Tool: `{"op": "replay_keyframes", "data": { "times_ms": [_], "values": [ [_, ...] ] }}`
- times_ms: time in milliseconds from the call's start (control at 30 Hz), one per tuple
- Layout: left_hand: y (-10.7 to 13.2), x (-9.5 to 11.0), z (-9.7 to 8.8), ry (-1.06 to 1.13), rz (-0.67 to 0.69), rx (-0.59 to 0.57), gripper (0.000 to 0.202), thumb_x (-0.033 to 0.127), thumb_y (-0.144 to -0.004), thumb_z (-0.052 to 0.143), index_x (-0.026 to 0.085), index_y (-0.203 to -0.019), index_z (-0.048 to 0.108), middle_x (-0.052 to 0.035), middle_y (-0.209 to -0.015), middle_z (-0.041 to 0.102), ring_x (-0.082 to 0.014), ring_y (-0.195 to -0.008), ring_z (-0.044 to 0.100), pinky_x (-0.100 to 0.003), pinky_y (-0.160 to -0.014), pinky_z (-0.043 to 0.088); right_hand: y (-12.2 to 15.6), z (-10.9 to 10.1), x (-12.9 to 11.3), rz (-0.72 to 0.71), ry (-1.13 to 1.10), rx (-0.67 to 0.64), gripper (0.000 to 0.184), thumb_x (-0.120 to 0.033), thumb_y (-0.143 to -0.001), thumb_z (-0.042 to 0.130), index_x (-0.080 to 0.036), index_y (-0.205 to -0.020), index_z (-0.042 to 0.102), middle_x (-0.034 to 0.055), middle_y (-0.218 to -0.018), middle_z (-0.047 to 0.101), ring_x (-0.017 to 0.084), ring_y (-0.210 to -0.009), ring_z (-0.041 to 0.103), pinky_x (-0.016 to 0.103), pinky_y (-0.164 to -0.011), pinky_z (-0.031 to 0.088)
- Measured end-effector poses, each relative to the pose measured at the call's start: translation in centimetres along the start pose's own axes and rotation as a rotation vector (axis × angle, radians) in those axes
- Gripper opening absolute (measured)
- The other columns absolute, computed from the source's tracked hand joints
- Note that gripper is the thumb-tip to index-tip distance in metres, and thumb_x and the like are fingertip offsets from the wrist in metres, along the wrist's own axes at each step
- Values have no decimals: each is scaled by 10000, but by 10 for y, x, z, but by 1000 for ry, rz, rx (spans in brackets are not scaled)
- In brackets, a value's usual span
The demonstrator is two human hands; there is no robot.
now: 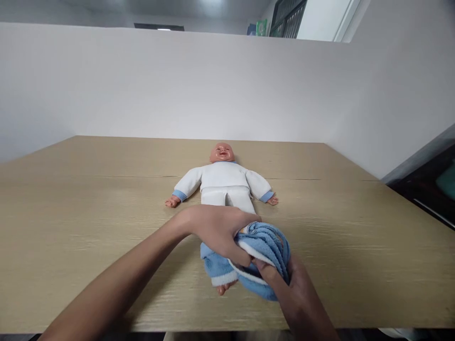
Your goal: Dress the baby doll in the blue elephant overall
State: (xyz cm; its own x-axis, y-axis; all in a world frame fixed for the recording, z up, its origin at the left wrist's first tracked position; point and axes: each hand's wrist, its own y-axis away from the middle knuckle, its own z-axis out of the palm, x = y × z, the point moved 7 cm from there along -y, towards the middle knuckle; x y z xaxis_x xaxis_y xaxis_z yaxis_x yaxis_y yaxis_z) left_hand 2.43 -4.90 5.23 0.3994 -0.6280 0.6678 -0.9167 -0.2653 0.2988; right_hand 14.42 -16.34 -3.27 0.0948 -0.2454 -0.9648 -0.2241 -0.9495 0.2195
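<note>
A baby doll lies face up on the table, its head away from me and its arms spread. It wears a white top with blue cuffs and white bottoms. Blue doll trousers with white trim surround its lower leg on the left, and a bare foot sticks out below. The other leg of the trousers is bunched into folds between my hands. My left hand reaches over the doll's legs and grips the bunched cloth from above. My right hand holds the same folds from the right, thumb inside. The doll's other foot is hidden.
The wooden table has a seam running across it. A white wall rises behind its far edge. At the right stands a dark object beside the table.
</note>
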Motion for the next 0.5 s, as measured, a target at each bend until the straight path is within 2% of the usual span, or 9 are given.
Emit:
{"op": "replay_keyframes", "data": {
  "times_ms": [100,233,367,500],
  "values": [
    [2,-1,-3,41,18,-32,333,459,-875,712,217,-1069,589,-9,-944,706,-206,-818,657,-289,-687,481,5,-1,6,-27,43,13,508,-560,-896,782,-243,-1290,736,158,-1348,745,422,-1405,598,564,-1252,433],
    [-3,-10,0,-24,-76,-45,388,513,-869,695,217,-1092,584,-29,-961,710,-224,-817,661,-297,-664,455,11,-4,15,-26,104,88,588,-587,-883,750,-235,-1352,706,154,-1434,720,426,-1404,607,555,-1251,440],
    [-12,-21,13,-156,-149,-40,514,513,-813,717,196,-1193,577,-84,-988,729,-275,-826,686,-318,-624,431,12,-8,23,-67,179,133,583,-506,-890,729,-189,-1379,707,162,-1427,734,428,-1432,596,513,-1235,458],
    [-18,-32,26,-214,-232,-24,607,581,-785,719,206,-1239,570,-133,-1079,743,-339,-906,708,-344,-638,458,10,-16,35,-86,284,186,490,-406,-874,713,-211,-1321,750,139,-1290,805,415,-1295,693,476,-1095,539]
  ]
}}
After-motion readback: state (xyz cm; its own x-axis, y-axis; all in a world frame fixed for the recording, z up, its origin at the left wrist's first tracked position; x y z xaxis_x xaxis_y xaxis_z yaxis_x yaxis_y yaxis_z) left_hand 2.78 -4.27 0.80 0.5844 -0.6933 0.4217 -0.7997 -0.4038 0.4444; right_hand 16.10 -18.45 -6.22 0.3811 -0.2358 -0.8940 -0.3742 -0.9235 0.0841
